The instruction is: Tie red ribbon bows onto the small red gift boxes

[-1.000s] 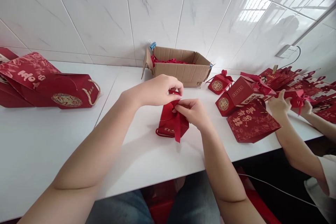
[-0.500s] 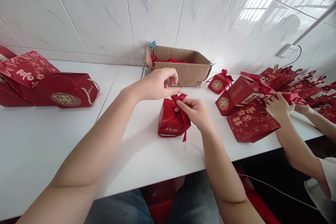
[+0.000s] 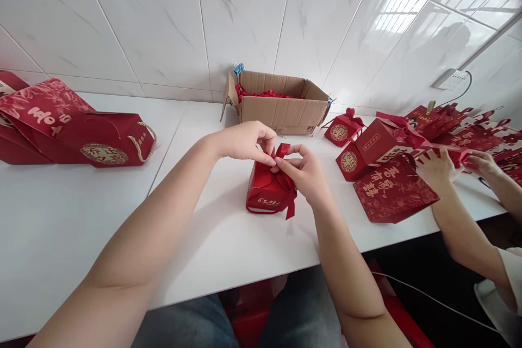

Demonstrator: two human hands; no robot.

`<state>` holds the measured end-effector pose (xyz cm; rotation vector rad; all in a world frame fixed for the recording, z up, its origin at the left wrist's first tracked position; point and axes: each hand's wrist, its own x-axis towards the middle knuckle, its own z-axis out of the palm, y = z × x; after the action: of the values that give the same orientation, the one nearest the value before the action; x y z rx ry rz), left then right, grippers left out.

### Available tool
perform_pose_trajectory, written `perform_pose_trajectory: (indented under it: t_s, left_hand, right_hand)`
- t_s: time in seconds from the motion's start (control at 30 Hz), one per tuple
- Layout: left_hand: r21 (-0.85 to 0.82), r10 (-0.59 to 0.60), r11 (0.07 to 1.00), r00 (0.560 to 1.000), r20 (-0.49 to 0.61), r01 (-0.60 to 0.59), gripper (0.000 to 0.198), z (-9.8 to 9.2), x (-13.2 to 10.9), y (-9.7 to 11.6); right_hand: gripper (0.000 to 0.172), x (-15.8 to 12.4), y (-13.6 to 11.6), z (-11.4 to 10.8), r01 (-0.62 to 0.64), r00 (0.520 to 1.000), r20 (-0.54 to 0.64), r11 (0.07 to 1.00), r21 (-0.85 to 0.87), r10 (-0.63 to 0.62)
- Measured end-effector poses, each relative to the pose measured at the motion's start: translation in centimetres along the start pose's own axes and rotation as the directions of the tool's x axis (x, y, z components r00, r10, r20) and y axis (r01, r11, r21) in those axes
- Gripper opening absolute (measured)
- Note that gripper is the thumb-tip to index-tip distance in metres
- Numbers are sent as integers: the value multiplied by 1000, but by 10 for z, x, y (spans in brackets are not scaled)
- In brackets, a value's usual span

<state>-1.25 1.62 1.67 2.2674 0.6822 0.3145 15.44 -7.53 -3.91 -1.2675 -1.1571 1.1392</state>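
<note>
A small red gift box [image 3: 264, 187] with gold print stands on the white table [image 3: 73, 217] in front of me. A red ribbon [image 3: 283, 151] rises in a loop from its top, and one tail hangs down its right side. My left hand [image 3: 244, 141] pinches the ribbon from the left with thumb and forefinger. My right hand [image 3: 305, 171] pinches it from the right, fingers curled, resting against the box top. Both hands meet above the box.
An open cardboard box [image 3: 281, 103] of red ribbons stands by the tiled wall. Red gift bags [image 3: 77, 130] lie at the left. Several red boxes and a flat red bag [image 3: 391, 187] lie at the right, where another person's hands [image 3: 438, 166] work on a box.
My left hand has come back down onto the ribbon and pinches it again. The box now stands upright. The other person's hands have shifted on their own box.
</note>
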Motion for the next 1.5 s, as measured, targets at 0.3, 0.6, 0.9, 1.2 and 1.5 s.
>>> perform_pose_trajectory:
  t_s: [0.3,0.6,0.9,1.2,1.5]
  left_hand:
    - [-101,-19,995,1000,-7,19,26,11,5,1]
    - [-4,-53,999,991,-126,53,22,10,6,-1]
    - [15,51,999,987,-154,-49,19,12,8,-6]
    - [46,9,999,995,-103,-4,19,12,7,-8]
    - [15,18,1000,996,-92,-17,17,16,9,-10]
  right_hand:
    - [43,2,4,-1,46,999,-24,999,-15,-46]
    - [31,2,10,4,218,967,-60,926,-310,-248]
    - [23,9,15,5,174,971,-129,968,-179,-199]
    - [27,5,17,10,239,945,-138,914,-326,-296]
    - [38,10,21,10,185,976,-92,975,-127,-197]
